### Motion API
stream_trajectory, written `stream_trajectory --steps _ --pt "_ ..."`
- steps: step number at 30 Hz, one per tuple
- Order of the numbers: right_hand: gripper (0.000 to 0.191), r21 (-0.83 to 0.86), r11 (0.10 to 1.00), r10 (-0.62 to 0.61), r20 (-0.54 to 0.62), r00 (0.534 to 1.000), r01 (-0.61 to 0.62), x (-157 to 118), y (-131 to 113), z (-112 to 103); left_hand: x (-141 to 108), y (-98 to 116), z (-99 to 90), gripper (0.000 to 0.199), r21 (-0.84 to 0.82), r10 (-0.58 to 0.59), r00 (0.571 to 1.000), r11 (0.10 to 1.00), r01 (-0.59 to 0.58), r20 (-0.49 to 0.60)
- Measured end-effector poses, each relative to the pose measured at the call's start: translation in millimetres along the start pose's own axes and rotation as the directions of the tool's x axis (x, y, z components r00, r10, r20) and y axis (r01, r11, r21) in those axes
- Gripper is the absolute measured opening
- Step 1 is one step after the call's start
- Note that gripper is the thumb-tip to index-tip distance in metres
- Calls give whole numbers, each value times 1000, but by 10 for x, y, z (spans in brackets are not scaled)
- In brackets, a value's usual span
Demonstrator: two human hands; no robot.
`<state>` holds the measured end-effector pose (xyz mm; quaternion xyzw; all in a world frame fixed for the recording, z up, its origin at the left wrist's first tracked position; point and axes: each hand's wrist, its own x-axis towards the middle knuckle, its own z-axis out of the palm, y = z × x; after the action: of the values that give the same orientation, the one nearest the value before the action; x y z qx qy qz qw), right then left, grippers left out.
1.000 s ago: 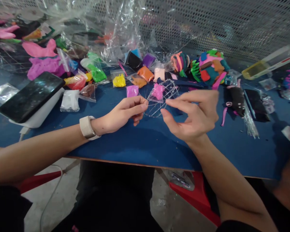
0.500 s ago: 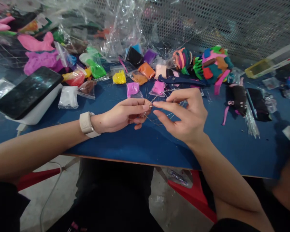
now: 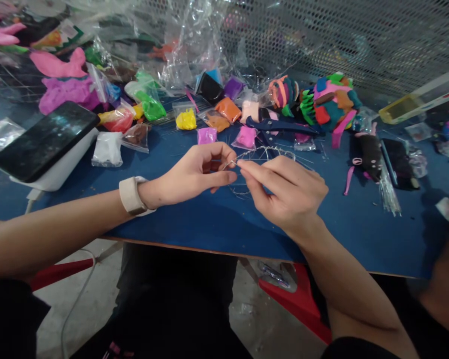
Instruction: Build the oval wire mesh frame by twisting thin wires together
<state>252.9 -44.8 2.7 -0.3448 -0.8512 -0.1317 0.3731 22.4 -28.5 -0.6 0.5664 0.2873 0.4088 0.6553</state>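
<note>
Between my hands, above the blue table (image 3: 194,224), is a twisted wire frame (image 3: 271,149) with thin loose ends sticking out. My left hand (image 3: 198,172), a pale watch on its wrist, curls its fingers round the frame's left end. My right hand (image 3: 288,192) pinches the wire close to the left fingertips, thumb against index finger. Part of the frame is hidden behind the right hand. Just beyond lie bags of pink clay (image 3: 246,137) and violet clay (image 3: 207,135), with dark-blue-handled pliers (image 3: 284,126) behind them.
At left a black phone (image 3: 45,142) rests on a white block, beside a bag of white clay (image 3: 108,149). Coloured clay models (image 3: 333,102) stand at the back right. A bundle of thin wires (image 3: 389,192) lies at right. Metal mesh (image 3: 340,40) rises behind.
My right fingers, spread earlier, have closed into a pinch on the wire, and that hand sits slightly lower. My left fingers have shifted their hold, index finger now arched higher.
</note>
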Motion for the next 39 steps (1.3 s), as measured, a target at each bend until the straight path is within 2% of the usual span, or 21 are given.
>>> stream_trajectory --steps 3,6,10,14,19,26,32,36,39 --pt "22 -72 997 -4 -1 1000 4 5 -70 -35 -39 6 27 23 341 237 968 920 -196 -84" --pt "22 -88 995 -52 -37 998 48 18 -123 -65 -66 10 28 12 604 433 899 735 -308 -68" --pt "23 -145 986 -89 -24 996 85 44 -170 -93 -78 -3 -3 6 779 565 824 497 -382 43" --pt "23 -210 972 -117 -23 993 109 86 -206 -107 -88 -21 -26 5 876 662 728 230 -425 179" --pt "21 -208 970 -137 -33 990 128 126 -225 -123 -97 -15 -42 12 918 676 699 81 -388 235" --pt "21 -246 961 -141 -23 990 131 118 -219 -125 -89 -27 -84 19 909 630 672 -143 -392 389" --pt "19 -222 966 -140 -32 990 130 118 -220 -111 -113 19 -50 27 904 562 708 -242 -353 427" --pt "20 -221 966 -142 -26 990 133 114 -216 -117 -123 43 -21 28 881 550 689 -321 -347 472" --pt "17 -224 964 -153 -28 988 143 108 -208 -118 -118 21 -15 27 889 557 693 -311 -336 457"
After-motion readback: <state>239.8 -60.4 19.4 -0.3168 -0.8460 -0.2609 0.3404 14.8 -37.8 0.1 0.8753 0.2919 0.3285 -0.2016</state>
